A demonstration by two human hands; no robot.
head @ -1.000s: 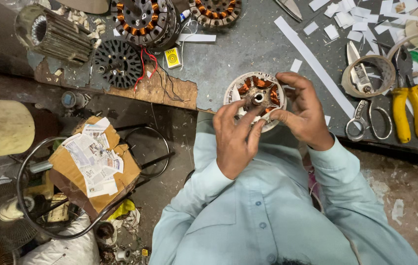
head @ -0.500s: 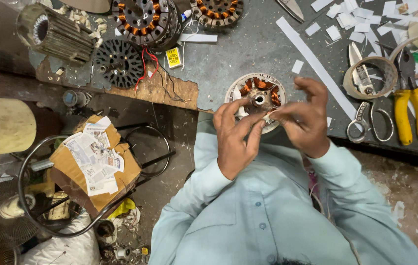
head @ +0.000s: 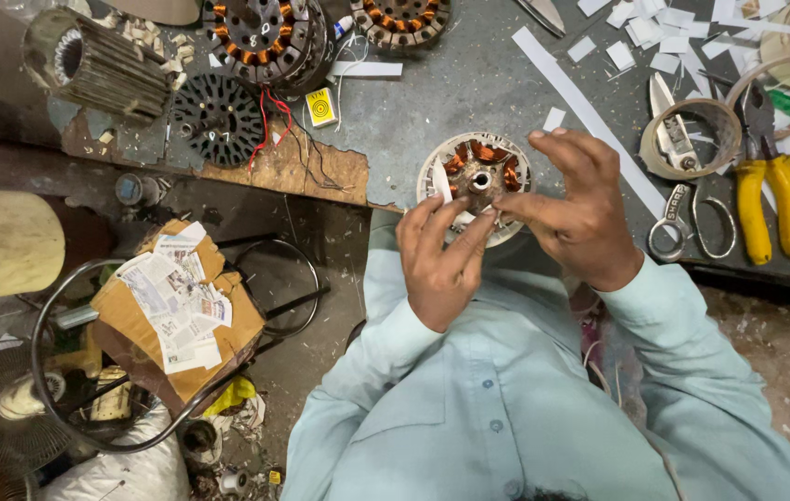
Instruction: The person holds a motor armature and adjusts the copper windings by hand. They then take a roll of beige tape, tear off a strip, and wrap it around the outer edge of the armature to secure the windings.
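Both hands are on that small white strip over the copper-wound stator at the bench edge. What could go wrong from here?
1. The stator sits right at the bench edge; a push could tip it off.
2. The white strip is pinched only at the fingertips of the left hand and right hand; it may buckle or slip.
3. It might scrape the copper windings.
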